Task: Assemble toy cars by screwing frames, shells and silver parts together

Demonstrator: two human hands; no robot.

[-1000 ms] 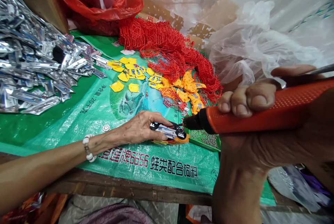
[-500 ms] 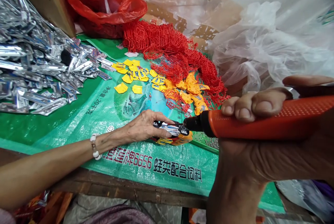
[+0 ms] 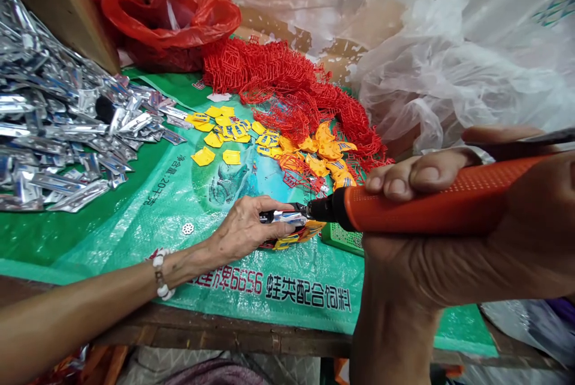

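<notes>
My left hand [image 3: 251, 223], with a beaded bracelet [image 3: 159, 274] on its wrist, grips a small toy vehicle [image 3: 291, 238] between thumb and fingers. The toy has yellow and orange sides, a silver strip and black parts; some of it is hidden by my fingers. In my right hand [image 3: 422, 241] is an orange electric screwdriver [image 3: 431, 205], lying nearly level and pointing left. Its black nose [image 3: 326, 208] reaches the toy's right end, where it covers part of the toy. Whether the bit sits in a screw I cannot tell.
Yellow pieces [image 3: 231, 157], orange pieces [image 3: 330, 148] and red lattice parts [image 3: 287, 82] lie behind the toy. Silver strips [image 3: 67, 127] are heaped left. A green tray [image 3: 341, 238] stands beside the screwdriver. A red bag [image 3: 171, 26] and clear plastic [image 3: 449, 73] stand behind.
The screwdriver has shifted left onto the toy's right end, hiding the black part seen there before. The view has turned slightly. My left hand keeps its hold.
</notes>
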